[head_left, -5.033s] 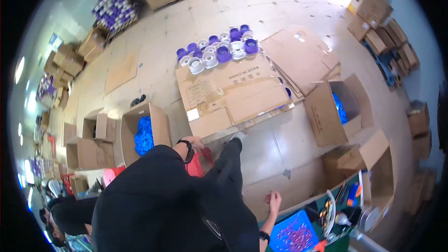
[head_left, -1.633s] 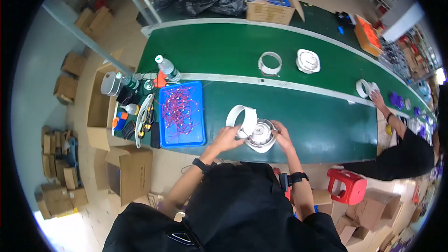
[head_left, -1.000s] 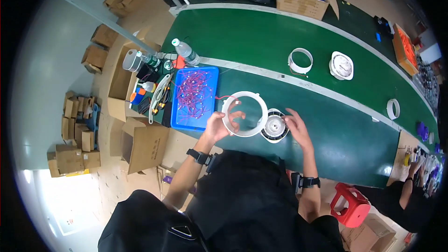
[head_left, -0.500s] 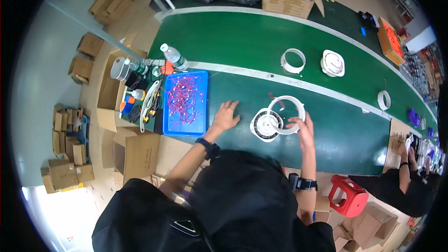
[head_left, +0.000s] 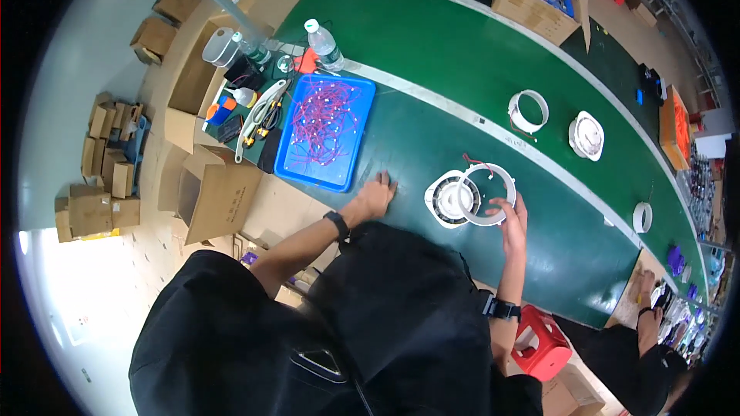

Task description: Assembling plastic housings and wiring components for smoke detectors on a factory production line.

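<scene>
My right hand (head_left: pixel 512 225) grips a white plastic ring (head_left: pixel 508 182) by its near right side. From the ring's far left edge trails a thin red wire with a small connector (head_left: pixel 491 176). Partly behind the ring, a white round fan-like unit (head_left: pixel 436 199) with a dark slotted circle lies on the green table. My left hand (head_left: pixel 375 196) rests at the table's near edge, fingers spread and holding nothing. It is beside the lower right corner of a blue tray (head_left: pixel 288 165), which holds a tangle of red-purple wires (head_left: pixel 324 119).
Left of the tray are cables (head_left: pixel 266 119), a clear bottle (head_left: pixel 327 48) and small tools. Beyond the pale divider stand another white ring (head_left: pixel 529 112) and a white unit (head_left: pixel 586 136). A red stool (head_left: pixel 542 345) and a co-worker's arm (head_left: pixel 647 323) are at right.
The whole view has turned and shifted, so the table slants more. My right hand still holds the ring, and its red wire shows more clearly. My left hand remains spread.
</scene>
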Tool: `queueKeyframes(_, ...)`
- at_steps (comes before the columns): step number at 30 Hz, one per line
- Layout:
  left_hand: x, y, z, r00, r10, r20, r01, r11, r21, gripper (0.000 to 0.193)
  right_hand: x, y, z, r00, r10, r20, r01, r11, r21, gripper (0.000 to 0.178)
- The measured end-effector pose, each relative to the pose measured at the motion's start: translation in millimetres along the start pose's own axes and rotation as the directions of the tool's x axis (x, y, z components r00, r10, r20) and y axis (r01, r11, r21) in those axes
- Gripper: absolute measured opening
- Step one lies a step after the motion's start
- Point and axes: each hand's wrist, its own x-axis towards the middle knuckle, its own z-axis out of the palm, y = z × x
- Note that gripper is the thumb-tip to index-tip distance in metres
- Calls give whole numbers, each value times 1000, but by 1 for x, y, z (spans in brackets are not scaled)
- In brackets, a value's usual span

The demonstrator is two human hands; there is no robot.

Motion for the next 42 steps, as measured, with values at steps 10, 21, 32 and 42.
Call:
queueKeyframes(10, 5, -31, -1, 921, -325, -212, 27, 599, -800, 15, -7, 15, -12, 1000, 22, -19, -22, 1000, -2, 50)
queueKeyframes(21, -11, -15, -61, 996, -71, -54, -87, -903, -420, 66, -5, 13, -7, 999, 41, -17, -41, 999, -7, 55)
queueKeyframes(32, 14, 12, 11, 919, -152, -363, 108, 984, -139, 64, -9, 18, -5, 999, 39, -2, -39, 999, -33, 55)
queueKeyframes(42, -31, 3, 34, 919, 81, -385, -111, 992, -57, 67, -12, 20, -16, 998, 63, -32, -65, 994, -90, 55)
